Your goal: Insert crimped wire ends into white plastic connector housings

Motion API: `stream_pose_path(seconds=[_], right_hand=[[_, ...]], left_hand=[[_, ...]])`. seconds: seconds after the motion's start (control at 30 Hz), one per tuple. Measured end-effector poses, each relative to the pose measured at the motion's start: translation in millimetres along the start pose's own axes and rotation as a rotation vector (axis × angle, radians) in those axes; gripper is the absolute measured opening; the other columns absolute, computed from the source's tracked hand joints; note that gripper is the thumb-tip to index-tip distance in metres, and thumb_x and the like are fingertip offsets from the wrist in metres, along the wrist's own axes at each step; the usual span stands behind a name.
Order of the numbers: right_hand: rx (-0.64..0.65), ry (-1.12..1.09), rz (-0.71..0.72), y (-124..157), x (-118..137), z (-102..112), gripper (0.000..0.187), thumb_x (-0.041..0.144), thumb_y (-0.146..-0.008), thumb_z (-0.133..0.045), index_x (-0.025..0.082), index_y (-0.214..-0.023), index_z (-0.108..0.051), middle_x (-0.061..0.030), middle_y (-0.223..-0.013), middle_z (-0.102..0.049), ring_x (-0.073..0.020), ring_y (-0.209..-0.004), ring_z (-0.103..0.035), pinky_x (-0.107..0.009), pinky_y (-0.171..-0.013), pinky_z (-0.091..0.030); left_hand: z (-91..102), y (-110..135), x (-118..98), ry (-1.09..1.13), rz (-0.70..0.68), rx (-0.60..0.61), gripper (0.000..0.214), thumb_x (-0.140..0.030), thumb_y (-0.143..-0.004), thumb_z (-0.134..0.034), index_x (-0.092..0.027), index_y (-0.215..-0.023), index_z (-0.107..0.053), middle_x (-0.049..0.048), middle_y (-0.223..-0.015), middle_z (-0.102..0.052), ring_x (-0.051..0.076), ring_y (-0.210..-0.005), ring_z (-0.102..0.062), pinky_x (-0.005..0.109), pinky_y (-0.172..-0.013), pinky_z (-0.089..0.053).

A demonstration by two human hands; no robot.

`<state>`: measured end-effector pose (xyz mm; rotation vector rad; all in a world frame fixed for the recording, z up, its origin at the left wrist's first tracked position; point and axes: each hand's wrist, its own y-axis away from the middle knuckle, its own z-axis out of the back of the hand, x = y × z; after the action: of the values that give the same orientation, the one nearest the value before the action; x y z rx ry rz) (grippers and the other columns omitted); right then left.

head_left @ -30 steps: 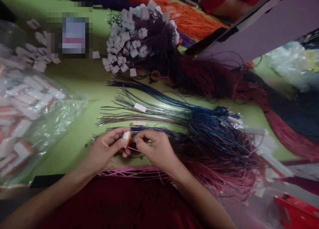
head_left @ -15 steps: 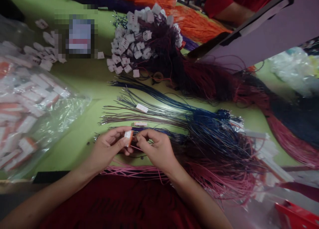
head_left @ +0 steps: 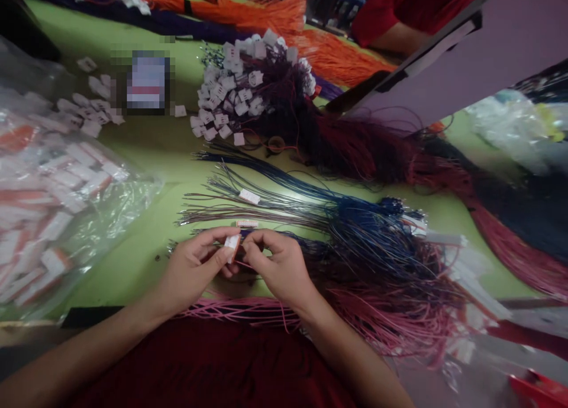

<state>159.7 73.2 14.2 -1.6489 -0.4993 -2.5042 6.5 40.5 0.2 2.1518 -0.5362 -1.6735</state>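
Note:
Between thumb and fingers, my left hand (head_left: 195, 269) grips a small white-and-orange connector housing (head_left: 232, 247). My right hand (head_left: 279, 263) is closed in a pinch close against the connector's orange side. What its fingertips hold looks like a thin wire end, but the fingers mostly hide it. A pink wire (head_left: 245, 264) runs from the connector area under the right hand. Just beyond the hands lie two more connectors, a white one (head_left: 249, 196) on the wires and an orange-edged one (head_left: 247, 224). Dark blue wires (head_left: 284, 174) spread out behind them.
A clear plastic bag (head_left: 133, 195) of white-and-orange connectors lies at left. Pink wires (head_left: 399, 319) lie at front right. A bundle with white plugs (head_left: 222, 94) stretches across the back, with orange wires (head_left: 341, 47) behind. A panel (head_left: 444, 64) and a person's red sleeve (head_left: 377, 14) are at back right.
The camera view has shifted slightly, so the back of the table shows more. The connector has turned a little in my left hand; both hands stay close together at it.

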Motion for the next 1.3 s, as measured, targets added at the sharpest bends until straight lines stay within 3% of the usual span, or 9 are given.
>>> stream_pose_path(seconds=[0.33, 0.63, 0.77, 0.87, 0.97, 1.03, 1.1, 1.2, 1.3], right_hand=[[-0.039, -0.163, -0.029, -8.6, -7.1, -0.1, 0.01, 0.019, -0.075, -0.054, 0.017, -0.066, -0.056, 0.003, -0.061, -0.062, -0.0081, -0.055, -0.056, -0.018, -0.056, -0.046], [0.006, -0.049, -0.024, -10.5, -4.6, -6.4, 0.015, 0.015, -0.074, -0.05, 0.018, -0.061, -0.054, 0.0048, -0.055, -0.06, -0.0066, -0.051, -0.053, -0.016, -0.052, -0.043], [-0.006, 0.024, -0.002, -4.6, -5.1, -1.4, 0.014, 0.018, -0.078, -0.052, 0.018, -0.065, -0.057, 0.004, -0.059, -0.062, -0.0079, -0.053, -0.055, -0.018, -0.054, -0.044], [-0.095, 0.209, 0.112, -11.6, -11.1, 9.9, 0.018, 0.022, -0.085, -0.051, 0.018, -0.072, -0.062, 0.0009, -0.066, -0.064, -0.0106, -0.06, -0.057, -0.021, -0.06, -0.044], [-0.276, 0.666, 0.225, -31.5, -24.3, 23.5, 0.015, 0.019, -0.085, -0.052, 0.018, -0.083, -0.066, -0.0075, -0.086, -0.067, -0.0188, -0.081, -0.057, -0.031, -0.074, -0.042], [-0.307, 0.946, 0.223, -45.2, -35.1, 30.9, 0.014, 0.015, -0.083, -0.055, 0.017, -0.084, -0.068, -0.0112, -0.094, -0.066, -0.0237, -0.089, -0.055, -0.036, -0.076, -0.039], [-0.313, 1.049, 0.223, -53.4, -43.9, 37.8, 0.014, 0.013, -0.082, -0.055, 0.018, -0.081, -0.069, -0.0111, -0.095, -0.067, -0.0248, -0.09, -0.054, -0.037, -0.075, -0.037], [-0.415, 0.889, 0.291, -51.1, -44.9, 48.6, 0.017, 0.012, -0.083, -0.051, 0.019, -0.083, -0.067, -0.0077, -0.094, -0.068, -0.0219, -0.09, -0.057, -0.036, -0.079, -0.039], [-0.474, 0.653, 0.314, -36.0, -26.7, 51.9, 0.015, 0.015, -0.084, -0.051, 0.02, -0.084, -0.065, -0.0041, -0.086, -0.069, -0.0179, -0.083, -0.06, -0.033, -0.08, -0.043]], left_hand=[[1.1, -17.6, 9.9, 0.127, -0.002, 0.024, 0.029, -0.025, -0.077, -0.068, -0.019, -0.105, -0.062, 0.0001, -0.083, -0.07, 0.01, -0.057, -0.064, 0.023, -0.056, -0.054], [2.9, -18.6, 6.8, 0.082, 0.046, 0.048, 0.034, -0.027, -0.075, -0.069, -0.015, -0.106, -0.063, 0.0005, -0.07, -0.069, 0.012, -0.057, -0.063, 0.025, -0.056, -0.054], [2.7, -17.6, 5.4, 0.118, 0.064, 0.015, 0.036, -0.028, -0.072, -0.071, -0.016, -0.105, -0.063, 0.0009, -0.076, -0.069, 0.012, -0.055, -0.064, 0.026, -0.054, -0.054], [3.3, -17.1, 2.1, 0.135, 0.058, -0.04, 0.035, -0.029, -0.073, -0.071, -0.016, -0.103, -0.061, -0.0001, -0.077, -0.068, 0.011, -0.054, -0.064, 0.025, -0.054, -0.053], [4.2, -17.0, -0.4, 0.152, 0.084, -0.063, 0.036, -0.03, -0.072, -0.072, -0.016, -0.103, -0.058, -0.0015, -0.074, -0.066, 0.012, -0.054, -0.065, 0.025, -0.054, -0.053], [5.2, -17.0, -0.5, 0.161, 0.111, -0.037, 0.038, -0.031, -0.073, -0.071, -0.016, -0.105, -0.057, -0.0017, -0.073, -0.065, 0.012, -0.055, -0.065, 0.026, -0.055, -0.053], [6.4, -17.1, -0.1, 0.162, 0.131, -0.024, 0.039, -0.032, -0.074, -0.07, -0.016, -0.106, -0.057, -0.0015, -0.074, -0.065, 0.013, -0.056, -0.065, 0.026, -0.056, -0.053], [7.4, -18.1, -0.8, 0.156, 0.137, -0.033, 0.038, -0.033, -0.074, -0.07, -0.016, -0.106, -0.057, -0.0012, -0.073, -0.065, 0.013, -0.056, -0.065, 0.026, -0.056, -0.053], [5.7, -20.3, -3.1, 0.116, 0.152, -0.029, 0.038, -0.032, -0.073, -0.07, -0.016, -0.105, -0.058, 0.0, -0.074, -0.066, 0.014, -0.055, -0.065, 0.027, -0.055, -0.053]])
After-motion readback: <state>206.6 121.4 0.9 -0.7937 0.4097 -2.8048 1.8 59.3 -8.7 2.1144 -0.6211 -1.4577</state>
